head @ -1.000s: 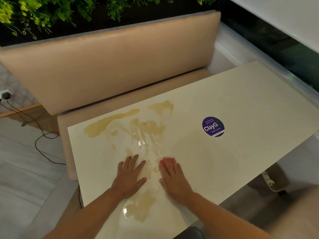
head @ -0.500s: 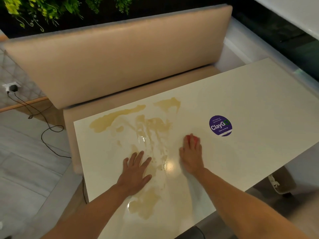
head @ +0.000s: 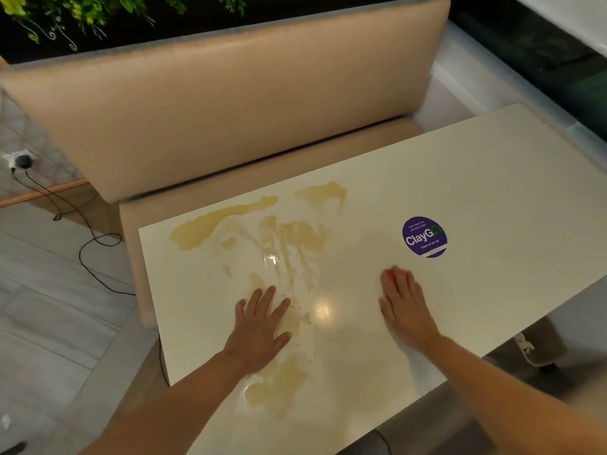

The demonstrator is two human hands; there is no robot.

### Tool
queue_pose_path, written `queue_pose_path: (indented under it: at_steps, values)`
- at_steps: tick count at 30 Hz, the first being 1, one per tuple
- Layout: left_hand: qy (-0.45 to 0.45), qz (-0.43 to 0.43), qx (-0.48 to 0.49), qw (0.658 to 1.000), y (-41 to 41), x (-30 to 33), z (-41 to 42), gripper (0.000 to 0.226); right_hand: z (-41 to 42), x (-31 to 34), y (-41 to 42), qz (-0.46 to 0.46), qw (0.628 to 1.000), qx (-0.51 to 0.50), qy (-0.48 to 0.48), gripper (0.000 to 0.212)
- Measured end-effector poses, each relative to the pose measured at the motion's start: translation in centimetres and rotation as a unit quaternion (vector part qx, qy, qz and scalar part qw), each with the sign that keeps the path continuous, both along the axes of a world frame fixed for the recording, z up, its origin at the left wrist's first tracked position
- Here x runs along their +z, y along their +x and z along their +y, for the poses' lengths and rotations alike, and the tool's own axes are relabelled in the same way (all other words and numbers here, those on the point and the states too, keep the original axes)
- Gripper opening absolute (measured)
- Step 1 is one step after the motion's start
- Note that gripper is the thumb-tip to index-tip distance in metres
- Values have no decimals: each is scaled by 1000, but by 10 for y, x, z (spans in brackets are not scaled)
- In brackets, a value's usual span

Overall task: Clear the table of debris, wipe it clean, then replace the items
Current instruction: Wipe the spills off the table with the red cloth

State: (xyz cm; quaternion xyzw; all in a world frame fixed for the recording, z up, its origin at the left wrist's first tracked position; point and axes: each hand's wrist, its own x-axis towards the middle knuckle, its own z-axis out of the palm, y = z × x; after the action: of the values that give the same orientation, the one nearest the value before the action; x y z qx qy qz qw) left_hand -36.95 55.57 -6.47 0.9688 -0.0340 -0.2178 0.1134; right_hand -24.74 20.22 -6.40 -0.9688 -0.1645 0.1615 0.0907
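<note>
We count one cream table [head: 476, 178], two hands flat on it, left hand [head: 259, 330], right hand [head: 405, 307], one purple sticker [head: 424, 237], one red cloth [head: 392, 275], one beige bench [head: 230, 119], one wall plug [head: 20, 160]

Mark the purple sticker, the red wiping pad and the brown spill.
purple sticker [head: 424, 237], head view, centre of the round label.
red wiping pad [head: 391, 274], head view, red edge showing past the right hand's fingertips.
brown spill [head: 197, 229], head view, thick patch at far left of table.
</note>
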Motion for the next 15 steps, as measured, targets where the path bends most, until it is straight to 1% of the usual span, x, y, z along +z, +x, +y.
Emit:
queue_pose_path:
  at_steps: [2, 4, 6, 8, 10, 12, 14, 15]
  values:
    - [4, 0, -1, 1000, 1, 4, -1, 83, 36, 2, 33, -13, 1000, -26, 0, 63]
    - [7, 3, -3, 1000, 2, 7, 0, 85, 80, 3, 46, -16, 1000, -15, 9, 62]
    - [14, 6, -6, 1000, 2, 7, 1, 85, 116, 0, 36, -23, 998, 49, 28, 63]
    - [18, 0, -8, 1000, 2, 7, 2, 83, 127, -5, 4, -20, 989, 132, 58, 63]
    - [14, -7, -7, 1000, 1, 4, 3, 79, 113, -9, -44, -2, 980, 186, 74, 63]
    - [16, -13, -8, 1000, 0, 0, 3, 76, 76, -8, -90, 13, 973, 217, 79, 61]
    - [18, -16, -8, 1000, 0, -3, 3, 74, 25, -8, -114, -7, 967, 247, 60, 60]
    - [18, -18, -8, 1000, 0, -4, 3, 74, -1, -6, -114, -13, 965, 258, 40, 61]
